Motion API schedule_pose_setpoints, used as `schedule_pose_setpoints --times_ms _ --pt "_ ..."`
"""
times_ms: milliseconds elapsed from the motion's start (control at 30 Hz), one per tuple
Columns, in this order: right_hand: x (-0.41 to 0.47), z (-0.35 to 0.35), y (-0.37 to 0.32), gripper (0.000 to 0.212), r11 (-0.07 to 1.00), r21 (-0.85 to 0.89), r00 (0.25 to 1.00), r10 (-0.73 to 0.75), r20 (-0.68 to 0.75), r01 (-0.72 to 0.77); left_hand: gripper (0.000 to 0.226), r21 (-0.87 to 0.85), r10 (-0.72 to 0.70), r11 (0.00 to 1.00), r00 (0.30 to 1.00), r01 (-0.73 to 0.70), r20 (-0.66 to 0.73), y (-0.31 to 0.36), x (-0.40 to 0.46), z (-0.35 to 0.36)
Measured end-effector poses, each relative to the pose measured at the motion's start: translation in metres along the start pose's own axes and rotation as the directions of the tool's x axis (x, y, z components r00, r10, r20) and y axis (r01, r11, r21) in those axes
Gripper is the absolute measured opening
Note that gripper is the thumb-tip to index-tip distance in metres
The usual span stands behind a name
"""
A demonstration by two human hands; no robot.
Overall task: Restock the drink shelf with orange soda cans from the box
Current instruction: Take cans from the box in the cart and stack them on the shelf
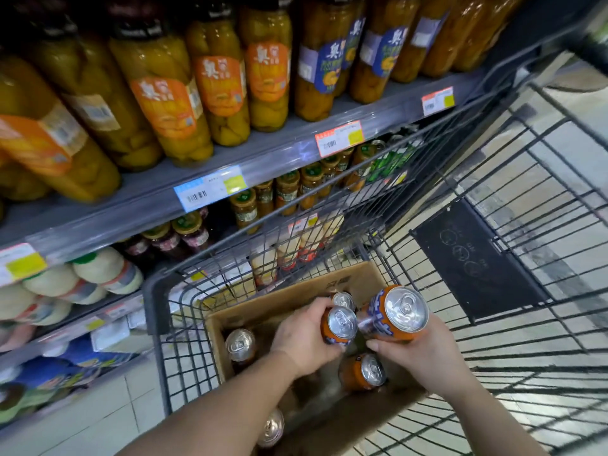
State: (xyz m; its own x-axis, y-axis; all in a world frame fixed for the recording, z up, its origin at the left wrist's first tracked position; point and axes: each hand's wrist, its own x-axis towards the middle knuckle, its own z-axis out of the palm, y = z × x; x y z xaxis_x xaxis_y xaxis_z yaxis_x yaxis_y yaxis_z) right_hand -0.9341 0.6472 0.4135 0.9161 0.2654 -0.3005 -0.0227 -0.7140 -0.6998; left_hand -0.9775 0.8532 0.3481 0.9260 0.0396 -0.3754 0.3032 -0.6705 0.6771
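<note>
- A shelf unit [204, 192] with grey edge rails is seen to the left of and beyond the cart; tall jars of yellow fruit [164, 93] are stood on its upper level, small green-lidded jars [289, 190] on the level below, and white bottles [98, 274] lower still, left of the cart.
- Price tags [339, 138] are fixed along the shelf rails above the cart's far rim.
- A dark wire cart [493, 225] is placed just beside the shelf unit; a black panel [473, 258] is set on its folded flap, at the right of the basket.
- An open cardboard box [296, 297] is seated in the cart's basket, at its near left end.
- The left hand [302, 337] is held over the box inside the cart; its grip is closed round one orange soda can [339, 325], held upright with the silver top facing up.
- The right hand [424, 353] is held at the right side of the box; its grip is closed round a second orange soda can [398, 314], tilted, and raised above the box rim.
- The two held cans are seen just beside each other; contact cannot be confirmed.
- Further cans are left in the box within the cart: one at the left wall [240, 345], one lying under the right hand [363, 371], one behind the held can [343, 300], and one at the near edge [271, 427], partly hidden by the left forearm.
</note>
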Motion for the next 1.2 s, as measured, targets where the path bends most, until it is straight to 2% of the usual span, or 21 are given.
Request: schedule_pose_setpoints --times_ms 133,300,400,500,600,700,867,1033,1133,1200 --pt "-0.007 -0.019 -0.040 0.058 0.996 0.034 0.997 -0.081 -0.019 0.081 0.089 -0.017 0.051 0.998 0.995 -0.053 -0.088 0.025 -0.025 -0.047" --pt "-0.017 -0.059 -0.115 0.061 0.964 0.173 0.979 -0.204 -0.001 0.202 0.076 -0.083 0.113 0.988 0.971 -0.133 -0.209 0.060 -0.078 -0.127" --pt "-0.020 -0.079 -0.170 0.061 0.931 0.236 0.953 -0.298 0.052 0.279 0.066 -0.187 0.127 0.964 0.942 -0.191 -0.310 0.077 -0.116 -0.179" --pt "-0.025 -0.089 -0.237 0.068 0.889 0.245 0.900 -0.422 0.106 0.388 0.061 -0.220 0.110 0.947 0.881 -0.233 -0.460 0.088 -0.160 -0.233" --pt "-0.036 -0.081 -0.309 0.066 0.827 0.251 0.817 -0.550 0.173 0.503 0.055 -0.217 0.095 0.938 0.800 -0.272 -0.593 0.091 -0.209 -0.284" --pt "-0.055 -0.056 -0.374 0.066 0.753 0.274 0.727 -0.654 0.212 0.598 0.061 -0.160 0.075 0.953 0.708 -0.259 -0.702 0.082 -0.265 -0.331" --pt "-0.108 0.013 -0.469 0.056 0.678 0.281 0.605 -0.734 0.310 0.679 0.057 -0.255 -0.025 0.924 0.617 -0.287 -0.786 0.045 -0.380 -0.386" --pt "-0.194 0.113 -0.553 0.051 0.579 0.368 0.455 -0.809 0.373 0.727 0.057 -0.272 -0.108 0.920 0.488 -0.280 -0.866 -0.023 -0.512 -0.424" --pt "-0.261 0.182 -0.602 0.054 0.535 0.459 0.373 -0.838 0.398 0.709 0.069 -0.263 -0.157 0.929 0.365 -0.262 -0.918 -0.073 -0.594 -0.449" --pt "-0.303 0.224 -0.632 0.070 0.514 0.500 0.335 -0.850 0.406 0.697 0.074 -0.258 -0.189 0.937 0.278 -0.236 -0.942 -0.100 -0.646 -0.466"
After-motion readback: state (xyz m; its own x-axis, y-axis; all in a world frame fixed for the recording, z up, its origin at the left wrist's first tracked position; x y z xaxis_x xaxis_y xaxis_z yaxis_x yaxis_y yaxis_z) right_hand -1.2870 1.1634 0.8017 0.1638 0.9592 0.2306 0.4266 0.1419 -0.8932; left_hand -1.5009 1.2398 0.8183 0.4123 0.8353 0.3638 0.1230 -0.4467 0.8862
